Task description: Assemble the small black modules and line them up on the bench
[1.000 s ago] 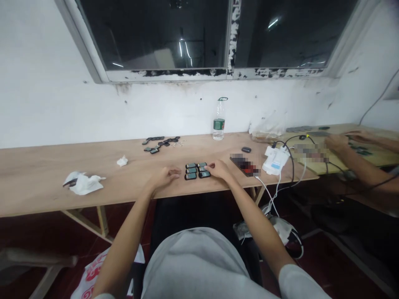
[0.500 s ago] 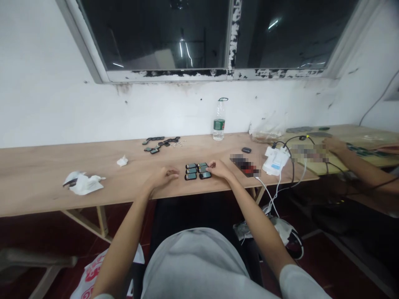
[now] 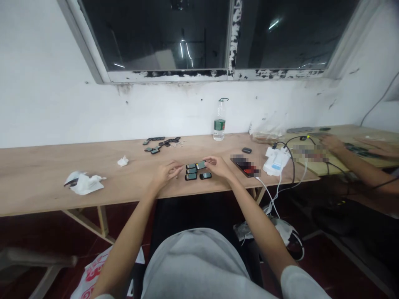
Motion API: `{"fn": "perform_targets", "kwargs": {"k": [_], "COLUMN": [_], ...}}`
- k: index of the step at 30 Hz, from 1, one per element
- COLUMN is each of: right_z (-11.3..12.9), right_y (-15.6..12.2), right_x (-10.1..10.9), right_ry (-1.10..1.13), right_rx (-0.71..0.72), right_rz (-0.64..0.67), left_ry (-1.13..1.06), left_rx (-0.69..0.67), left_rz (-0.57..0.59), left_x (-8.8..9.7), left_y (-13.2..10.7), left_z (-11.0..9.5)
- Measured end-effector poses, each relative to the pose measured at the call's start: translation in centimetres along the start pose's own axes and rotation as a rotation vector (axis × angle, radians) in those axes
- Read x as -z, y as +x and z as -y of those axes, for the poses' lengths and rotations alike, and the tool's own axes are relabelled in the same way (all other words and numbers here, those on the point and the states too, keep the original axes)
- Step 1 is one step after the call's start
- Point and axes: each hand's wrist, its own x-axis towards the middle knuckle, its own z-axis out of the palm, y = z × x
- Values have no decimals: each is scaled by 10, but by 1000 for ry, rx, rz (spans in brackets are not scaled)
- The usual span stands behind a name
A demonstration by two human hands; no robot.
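Note:
Several small flat rectangular pieces with black rims and grey-green faces lie on the wooden table (image 3: 121, 191) in front of me. Three of them form a left column, with the nearest piece (image 3: 190, 177) at its front. My right hand (image 3: 217, 167) pinches the right edge of another such rectangular piece (image 3: 201, 165), which has a small yellow spot at its left end. Below that hand a single piece (image 3: 205, 176) rests flat on the wood. My left hand (image 3: 168, 172) hovers just left of the column, its fingers loosely bent and apart, with nothing visible in them.
More dark pieces (image 3: 160, 143) lie in a loose group farther back, beside tiny pale bits. A water bottle (image 3: 219, 124) stands by the wall. Right of me are a phone (image 3: 245, 165), a white power strip (image 3: 276, 160) with cables, and a co-worker's arm (image 3: 352, 158). Crumpled tissue (image 3: 84, 182) lies left.
My right hand has lifted the piece from the right column slightly up and away from the piece below it. My left hand has moved right, closer to the left column.

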Motion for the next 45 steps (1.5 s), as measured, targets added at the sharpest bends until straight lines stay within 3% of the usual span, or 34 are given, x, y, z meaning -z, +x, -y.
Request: {"fn": "perform_targets", "kwargs": {"k": [4,8,14,21,32,45], "right_z": [27,40,42,47,47,42], "right_y": [-9,-15,-15,-16,-18,-14], "right_x": [-6,-13,-19,-19,-18,-18], "right_ry": [55,111,159,93,175,281], "right_rx": [48,52,20,13,-3,-63], "right_rz": [69,136,165,153,196,159], "left_ry": [31,9,-19,-24,198,201], "left_rx": [-111,-139,-144,-49,-278,-309], "left_rz": [7,25,32,118,-7,8], "left_x": [-13,-21,-21,-17,-30,-25], "left_y": [4,5,1,0,-4,-4], "left_z": [-19,-26,-22,-17,-3,-11]}}
